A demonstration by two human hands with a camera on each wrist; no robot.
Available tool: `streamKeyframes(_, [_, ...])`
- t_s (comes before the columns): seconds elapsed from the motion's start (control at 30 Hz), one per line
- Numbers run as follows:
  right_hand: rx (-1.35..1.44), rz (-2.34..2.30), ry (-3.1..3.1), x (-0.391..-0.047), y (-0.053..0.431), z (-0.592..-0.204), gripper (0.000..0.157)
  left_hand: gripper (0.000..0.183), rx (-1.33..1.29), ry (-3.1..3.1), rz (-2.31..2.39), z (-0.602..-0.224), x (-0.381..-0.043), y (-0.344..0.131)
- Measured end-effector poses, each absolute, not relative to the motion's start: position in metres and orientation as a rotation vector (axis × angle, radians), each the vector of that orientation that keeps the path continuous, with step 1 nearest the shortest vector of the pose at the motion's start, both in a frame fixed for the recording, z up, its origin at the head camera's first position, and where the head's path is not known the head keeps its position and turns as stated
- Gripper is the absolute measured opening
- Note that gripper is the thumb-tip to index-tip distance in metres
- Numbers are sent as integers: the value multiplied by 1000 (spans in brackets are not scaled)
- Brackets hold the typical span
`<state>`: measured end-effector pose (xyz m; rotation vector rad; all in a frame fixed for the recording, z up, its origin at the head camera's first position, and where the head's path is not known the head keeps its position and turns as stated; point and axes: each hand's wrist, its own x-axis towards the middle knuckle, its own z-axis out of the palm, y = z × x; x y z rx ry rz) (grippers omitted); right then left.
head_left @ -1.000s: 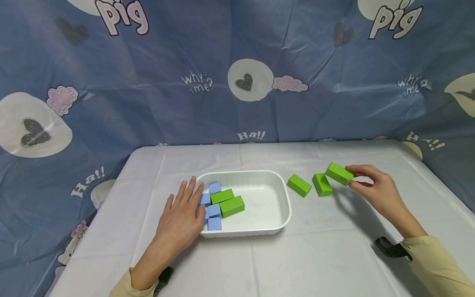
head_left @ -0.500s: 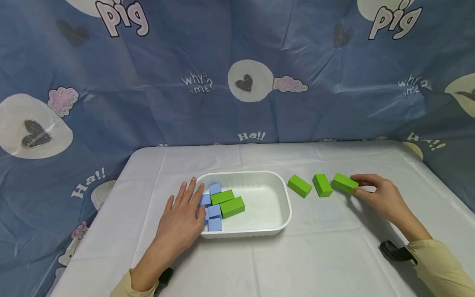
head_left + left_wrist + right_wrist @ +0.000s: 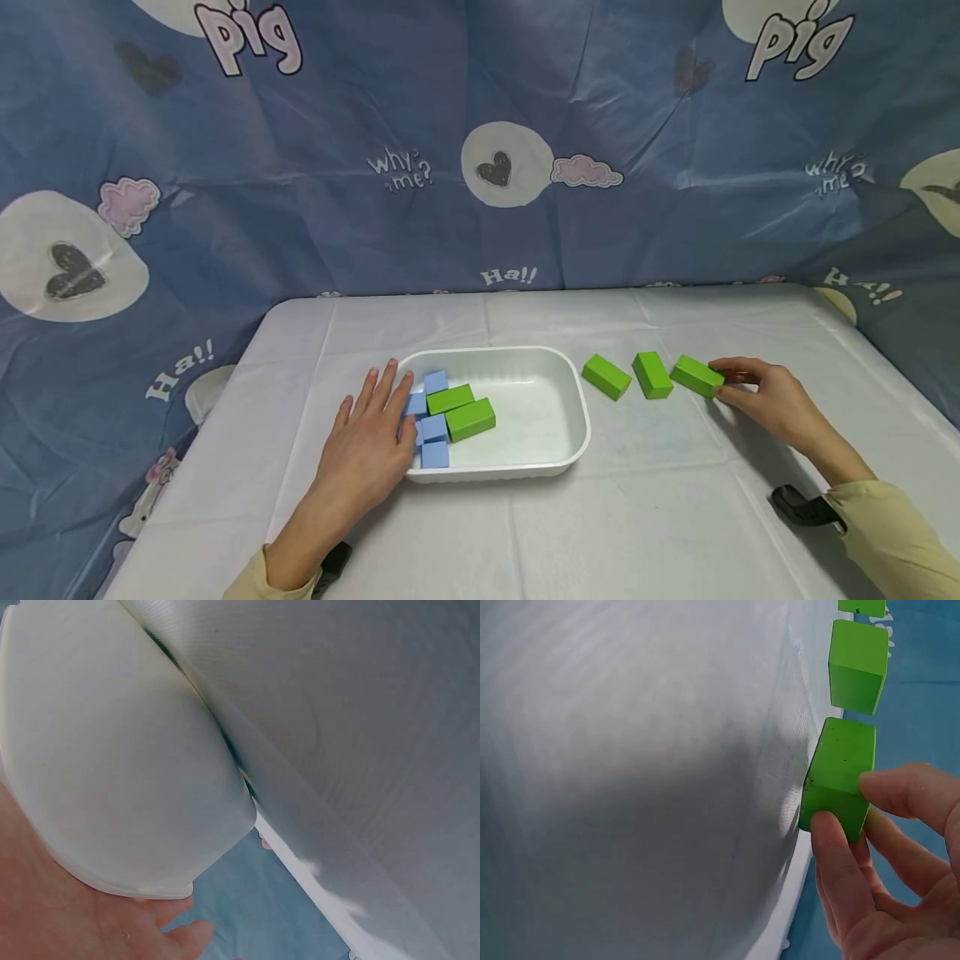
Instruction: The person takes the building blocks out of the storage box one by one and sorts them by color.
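Head camera: my right hand (image 3: 768,402) pinches the near right end of the rightmost green block (image 3: 697,377), thumb on one side and fingers on the other, at a table spread with a white cloth (image 3: 637,525). The block lies at the right end of a loose row of three; just beside it is the middle green block (image 3: 652,375), and beyond that, near the right end of a white tray (image 3: 528,425), sits the third green block (image 3: 607,377), set at a slant. The right-wrist view shows my fingertips on the block's end, its long side lined up toward its neighbours.

At the tray's opposite end, my left hand (image 3: 367,450) lies flat over the rim, fingers straight and slightly apart; the left-wrist view catches it against the tray's outer wall. Inside, next to my fingers, several blue blocks (image 3: 435,455) crowd the left end, some partly covered by my hand, with two green blocks (image 3: 471,419) lying side by side against them.

Beige sleeves (image 3: 892,533) cover my forearms, and black bands (image 3: 802,506) show below both wrists. Behind the table hangs a blue backdrop (image 3: 337,225) printed with hearts, pink clouds and the word "pig."
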<state>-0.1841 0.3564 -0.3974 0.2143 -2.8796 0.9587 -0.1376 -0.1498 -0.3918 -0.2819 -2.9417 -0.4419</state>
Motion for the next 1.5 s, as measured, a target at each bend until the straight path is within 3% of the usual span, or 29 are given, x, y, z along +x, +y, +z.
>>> streamKeyframes(0.47, [296, 1075, -2642, -180, 350, -390, 37, 57, -279, -2936, -439, -392, -136, -151])
streamKeyframes(1.2, [658, 1424, -2343, -170, 263, -354, 33, 57, -279, -2946, -439, -392, -136, -151])
streamKeyframes(1.5, [744, 1523, -2375, -184, 243, -372, 34, 57, -290, -2941, -426, -392, -137, -152])
